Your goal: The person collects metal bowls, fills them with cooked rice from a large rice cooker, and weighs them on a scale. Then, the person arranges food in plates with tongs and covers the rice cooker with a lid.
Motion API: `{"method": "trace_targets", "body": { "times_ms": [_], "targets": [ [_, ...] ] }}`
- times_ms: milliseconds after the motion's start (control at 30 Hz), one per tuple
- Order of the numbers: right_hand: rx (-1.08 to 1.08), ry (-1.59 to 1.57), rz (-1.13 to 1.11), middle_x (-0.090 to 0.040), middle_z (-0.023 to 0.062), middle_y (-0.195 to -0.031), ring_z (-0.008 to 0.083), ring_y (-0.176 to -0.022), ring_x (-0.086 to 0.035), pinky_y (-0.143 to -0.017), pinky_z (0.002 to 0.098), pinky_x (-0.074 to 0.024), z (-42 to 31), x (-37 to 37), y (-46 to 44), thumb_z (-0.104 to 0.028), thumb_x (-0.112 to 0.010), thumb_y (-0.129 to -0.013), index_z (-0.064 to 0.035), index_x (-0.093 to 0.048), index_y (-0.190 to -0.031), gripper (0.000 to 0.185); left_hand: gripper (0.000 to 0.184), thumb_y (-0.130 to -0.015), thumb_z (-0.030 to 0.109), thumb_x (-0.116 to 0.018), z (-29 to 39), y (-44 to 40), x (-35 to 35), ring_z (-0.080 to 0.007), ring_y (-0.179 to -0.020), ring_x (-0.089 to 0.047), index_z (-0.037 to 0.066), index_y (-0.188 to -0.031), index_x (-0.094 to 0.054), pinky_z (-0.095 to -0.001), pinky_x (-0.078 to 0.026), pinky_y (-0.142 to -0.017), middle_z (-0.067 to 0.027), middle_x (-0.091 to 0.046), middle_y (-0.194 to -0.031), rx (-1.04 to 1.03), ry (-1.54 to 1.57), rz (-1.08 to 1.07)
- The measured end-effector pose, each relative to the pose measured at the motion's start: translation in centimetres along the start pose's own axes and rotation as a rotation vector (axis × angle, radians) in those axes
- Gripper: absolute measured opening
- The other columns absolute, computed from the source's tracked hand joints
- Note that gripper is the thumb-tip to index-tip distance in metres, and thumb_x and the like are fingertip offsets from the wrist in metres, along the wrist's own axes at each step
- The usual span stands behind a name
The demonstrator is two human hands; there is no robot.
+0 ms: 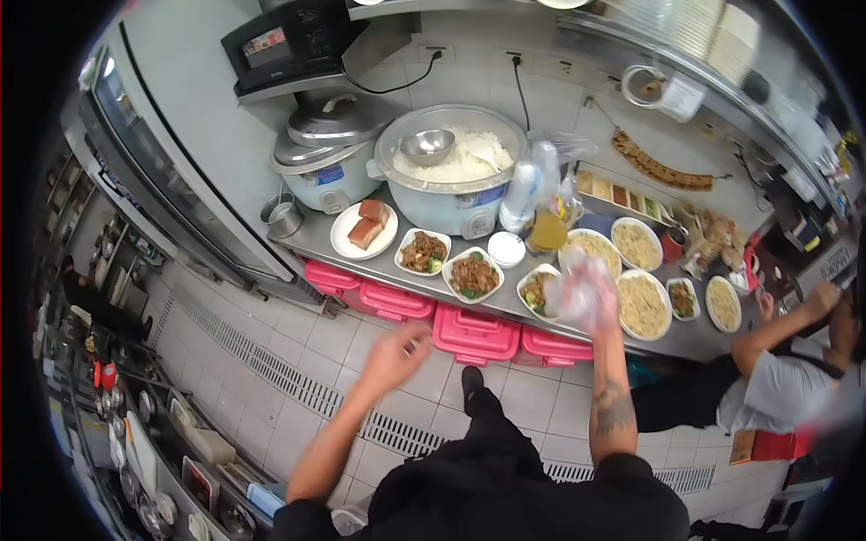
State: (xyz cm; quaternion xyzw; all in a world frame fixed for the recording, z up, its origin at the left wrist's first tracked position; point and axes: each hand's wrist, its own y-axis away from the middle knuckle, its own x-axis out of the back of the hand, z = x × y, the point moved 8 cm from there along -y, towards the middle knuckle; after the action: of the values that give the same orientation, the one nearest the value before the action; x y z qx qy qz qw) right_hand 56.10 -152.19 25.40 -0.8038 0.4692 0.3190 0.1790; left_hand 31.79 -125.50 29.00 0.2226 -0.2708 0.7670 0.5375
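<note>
Bowls [492, 293] already stood filled on the desk [313, 237], left hand [397, 357] loosely open, right hand [586, 296] blurred in clear plastic, its grip impossible to tell.

Blurred clear plastic [580, 293], partly hiding filled white bowl [529, 305].

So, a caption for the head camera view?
Right hand with clear plastic beside bowls of food, near an open rice cooker.
</note>
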Motion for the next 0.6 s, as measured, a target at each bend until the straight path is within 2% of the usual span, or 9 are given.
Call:
{"method": "trace_targets", "body": {
  "times_ms": [67, 100, 200, 233, 267, 300, 367, 500, 600],
  "targets": [
    [0.121, 0.289, -0.303, -0.06, 0.0049, -0.09, 0.0159, -0.074, -0.06, -0.063, 0.0299, -0.0517, -1.4, -6.3, -10.4, -0.02, -0.057, -0.092, -0.005, -0.057, -0.107, 0.021, 0.021, -0.086, 0.018, -0.064, -4.2, -6.6, 2.7, -0.0147, -0.06, -0.061, 0.003, -0.101, -0.066, -0.0282, -0.049, -0.056, -0.0079, -0.068, -0.079, 0.064, 0.002, 0.017],
    [0.077, 0.529, -0.176, -0.062, 0.0043, -0.091, 0.0158, -0.078, -0.061, -0.068, 0.0292, -0.0513, -1.3, -7.5, -16.2, -0.023, -0.057, -0.093, -0.0051, -0.059, -0.109, 0.024, 0.019, -0.087, 0.018, -0.064, -5.3, -11.8, 4.1, -0.0112, -0.061, -0.06, 0.004, -0.1, -0.067, -0.0256, -0.048, -0.054, -0.0049, -0.067, -0.076, 0.094, 0.021, 0.058],
    [0.569, 1.149, -0.24, -0.068, 0.016, -0.091, 0.0305, -0.085, -0.065, -0.077, 0.0372, -0.0521, 1.2, -10.3, -35.4, -0.022, -0.06, -0.086, -0.0017, -0.064, -0.102, 0.025, 0.023, -0.088, 0.02, -0.059, -7.8, -24.0, 7.2, -0.0123, -0.057, -0.06, 0.0, -0.097, -0.066, -0.0265, -0.048, -0.052, -0.0056, -0.065, -0.068, 0.27, 0.078, 0.0],
    [0.548, 1.426, -0.195, -0.067, 0.0185, -0.093, 0.0326, -0.089, -0.065, -0.079, 0.0386, -0.0518, 2.2, -11.7, -40.2, -0.019, -0.058, -0.085, -0.0028, -0.065, -0.099, 0.023, 0.025, -0.087, 0.021, -0.059, -8.8, -28.8, 7.7, -0.0147, -0.057, -0.062, -0.002, -0.095, -0.067, -0.0291, -0.049, -0.052, -0.0079, -0.064, -0.063, 0.257, 0.22, 0.018],
    [0.486, 1.708, -0.153, -0.066, 0.0211, -0.095, 0.0348, -0.093, -0.064, -0.082, 0.0401, -0.0516, 4.3, -12.0, -43.4, -0.016, -0.057, -0.083, -0.004, -0.066, -0.097, 0.021, 0.027, -0.085, 0.022, -0.059, -9.6, -33.0, 8.6, -0.0157, -0.059, -0.063, -0.002, -0.095, -0.067, -0.0291, -0.049, -0.051, -0.0095, -0.065, -0.066, 0.209, 0.061, 0.034],
    [0.456, 1.723, -0.166, -0.066, 0.0211, -0.095, 0.0348, -0.093, -0.064, -0.082, 0.0401, -0.0516, 6.7, -10.8, -46.3, -0.016, -0.057, -0.083, -0.004, -0.066, -0.097, 0.021, 0.028, -0.084, 0.023, -0.059, -10.9, -36.6, 9.2, -0.0167, -0.06, -0.065, -0.002, -0.094, -0.067, -0.0292, -0.05, -0.051, -0.011, -0.066, -0.068, 0.173, -0.085, 0.05],
    [0.05, 2.158, -0.238, -0.066, 0.0215, -0.098, 0.035, -0.097, -0.064, -0.084, 0.0411, -0.0517, 12.8, -6.6, -52.4, -0.012, -0.054, -0.084, -0.0063, -0.064, -0.106, 0.025, 0.034, -0.082, 0.026, -0.06, -15.5, -42.7, 9.2, -0.02, -0.064, -0.067, -0.004, -0.094, -0.067, -0.0304, -0.053, -0.051, -0.0152, -0.067, -0.073, 0.376, 0.01, 0.072],
    [0.138, 2.215, -0.075, -0.065, 0.023, -0.101, 0.0352, -0.096, -0.065, -0.085, 0.0406, -0.0521, 15.3, -5.8, -54.4, -0.011, -0.053, -0.085, -0.0017, -0.059, -0.11, 0.028, 0.039, -0.08, 0.024, -0.061, -23.6, -50.7, 6.6, -0.0237, -0.066, -0.067, -0.011, -0.096, -0.063, -0.0328, -0.057, -0.052, -0.0195, -0.067, -0.081, 0.641, -0.066, 0.05],
    [-0.009, 2.351, -0.096, -0.064, 0.0234, -0.104, 0.0361, -0.097, -0.065, -0.084, 0.0424, -0.0527, 15.4, -5.1, -56.8, -0.01, -0.052, -0.086, 0.001, -0.053, -0.112, 0.028, 0.037, -0.078, 0.015, -0.06, -29.5, -53.9, 3.0, -0.0291, -0.061, -0.067, -0.017, -0.097, -0.057, -0.0371, -0.059, -0.051, -0.0195, -0.066, -0.084, 0.677, 0.519, 0.282]
  ]
}}
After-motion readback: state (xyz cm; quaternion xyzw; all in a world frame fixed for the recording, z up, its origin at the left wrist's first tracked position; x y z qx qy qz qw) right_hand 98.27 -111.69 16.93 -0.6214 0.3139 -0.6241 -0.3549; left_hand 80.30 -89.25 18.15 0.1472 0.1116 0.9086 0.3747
